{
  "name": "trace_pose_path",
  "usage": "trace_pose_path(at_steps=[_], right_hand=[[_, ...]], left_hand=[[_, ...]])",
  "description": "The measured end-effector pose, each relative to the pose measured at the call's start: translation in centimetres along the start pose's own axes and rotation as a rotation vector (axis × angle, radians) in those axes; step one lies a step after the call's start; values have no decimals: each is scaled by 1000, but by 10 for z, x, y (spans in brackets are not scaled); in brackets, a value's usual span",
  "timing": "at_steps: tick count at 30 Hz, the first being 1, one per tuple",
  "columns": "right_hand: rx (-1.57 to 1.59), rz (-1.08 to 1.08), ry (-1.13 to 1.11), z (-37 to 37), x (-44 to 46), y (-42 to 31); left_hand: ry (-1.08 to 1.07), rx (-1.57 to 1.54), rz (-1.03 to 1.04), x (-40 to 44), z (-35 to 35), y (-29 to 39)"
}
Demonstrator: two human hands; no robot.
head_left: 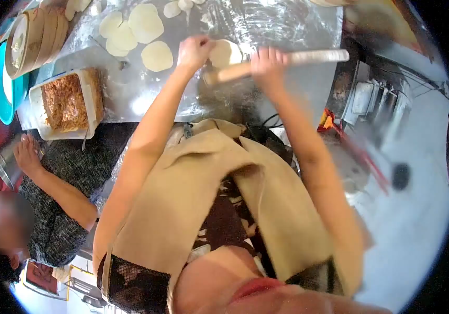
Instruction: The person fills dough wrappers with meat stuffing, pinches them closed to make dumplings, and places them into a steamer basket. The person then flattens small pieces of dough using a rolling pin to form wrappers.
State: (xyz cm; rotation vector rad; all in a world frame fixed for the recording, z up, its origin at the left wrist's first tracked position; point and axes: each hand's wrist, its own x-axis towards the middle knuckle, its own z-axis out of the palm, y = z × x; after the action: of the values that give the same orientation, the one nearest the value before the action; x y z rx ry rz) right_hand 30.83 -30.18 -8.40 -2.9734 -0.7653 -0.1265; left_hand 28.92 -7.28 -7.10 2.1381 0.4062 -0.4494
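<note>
My right hand (268,64) is closed around a wooden rolling pin (316,57), which lies slantwise along the near edge of a small dough round (226,53). At the left edge of that round, my left hand (194,52) has its fingers curled in a pinch on the dough. Left of this hand lies a single flat dough round (157,56) on the floured metal table (297,26). Farther back, a larger round (146,23) sits beside several overlapping ones (122,38). Small dough pieces (184,4) show at the top edge.
A plastic tub (92,94) of reddish-brown filling (67,102) stands at the table's left. Beyond it are bamboo steamers (36,39) and a turquoise basin (4,94). A co-worker's hand (27,156) rests at a metal pot (8,162). A red-handled object (363,157) is at the right.
</note>
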Motion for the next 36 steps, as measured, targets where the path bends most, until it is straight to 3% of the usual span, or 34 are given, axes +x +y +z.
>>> trace_pose_path(at_steps=[1,3,4,5,6,7,9,12,14,15,16,17,18,19,21,23,27,29,31,33,36], right_hand=[[10,-11,-16,-2,-11,-3],[-16,98,47,-3,-26,-10],[-5,91,46,0,-8,-10],[79,248,49,-3,38,-12],[171,402,43,-8,66,-21],[199,378,72,-6,69,-24],[-11,111,83,12,46,-10],[-4,69,80,8,-19,3],[154,-167,449,2,-37,12],[153,-162,412,-4,-42,14],[89,-142,312,-10,-37,16],[25,-124,220,-12,-33,19],[26,-123,203,-10,-31,20],[84,-103,241,-7,-26,19],[140,-69,276,-4,-30,18],[98,-98,287,-5,-25,19],[71,-97,347,-6,-25,19],[98,-99,343,-4,-25,20],[112,-51,283,-6,-31,19],[105,-8,86,1,-31,20],[218,-53,328,4,-34,19]], left_hand=[[83,-149,-69,-13,5,-12],[38,-110,-27,-24,4,-2],[-68,81,-16,-18,3,19],[-146,275,-5,-10,-2,39],[-225,426,166,-8,-5,49],[-299,589,338,-2,-11,60],[-156,294,145,15,12,28],[-72,87,196,-17,3,27],[-52,-33,-22,-38,-34,32],[129,-281,-8,-44,-35,3],[405,-273,30,-30,-24,-48],[469,-147,27,-70,-62,-8],[615,102,149,-81,-61,-32],[608,103,149,-96,-53,-43],[259,348,282,-137,-32,-52],[175,406,291,-148,-5,-58],[126,115,374,-105,12,-54],[380,-24,415,-69,-1,-4],[429,-67,413,-36,7,38],[489,-79,682,5,20,64],[248,-146,680,14,39,79]])
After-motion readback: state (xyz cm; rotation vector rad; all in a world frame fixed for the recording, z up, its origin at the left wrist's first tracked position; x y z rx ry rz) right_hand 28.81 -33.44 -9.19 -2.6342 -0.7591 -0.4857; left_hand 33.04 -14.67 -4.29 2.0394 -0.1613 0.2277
